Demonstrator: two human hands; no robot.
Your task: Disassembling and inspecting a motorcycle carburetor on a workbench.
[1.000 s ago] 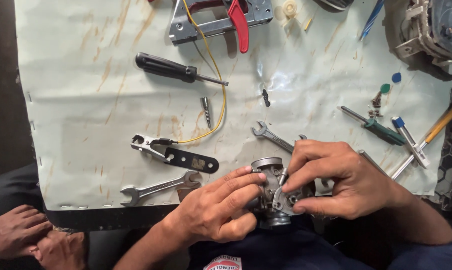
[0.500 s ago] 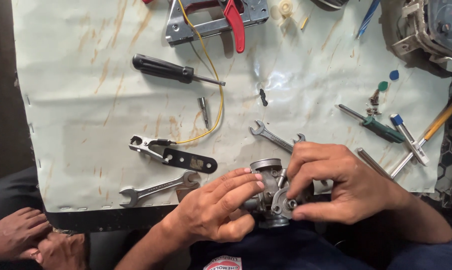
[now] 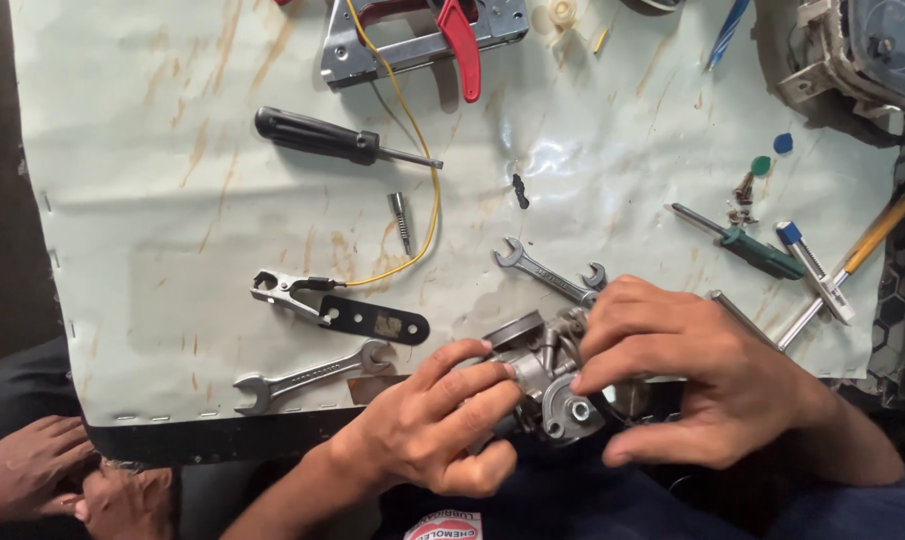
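- Surface: pale greenish sheet, rust-brown streaks and stains, small holes along its left and lower edges; dark floor past the left edge.
- Room: barely shown. Bare feet at lower left corner, off the sheet; whose they are, cannot tell.
- Metal engine part: one, grey, round opening on top, held above the lower edge of the sheet, between both hands.
- Left hand: fingers closed on the left side of the engine part, thumb underneath.
- Right hand: fingers curled over the top and right side of the same part, gripping it.
- Wrenches: two. One open-end wrench near the lower edge, just left of the left hand; one smaller wrench just above the right hand.
- Black-handled screwdriver: one, upper middle, tip pointing right.
- Green-handled screwdriver: one, right side.
- Blue-tipped tool and yellow-handled tool: one each, crossing at the right edge.
- Clamp with black handle: one, centre left, yellow wire running up from it.
- Red-handled metal tool: one, top edge.
- Small metal pin: one, beside the wire.
- Caps: one green, one blue, near a pile of tiny screws.
- Instrument cluster: one, top right corner, partly cut off.
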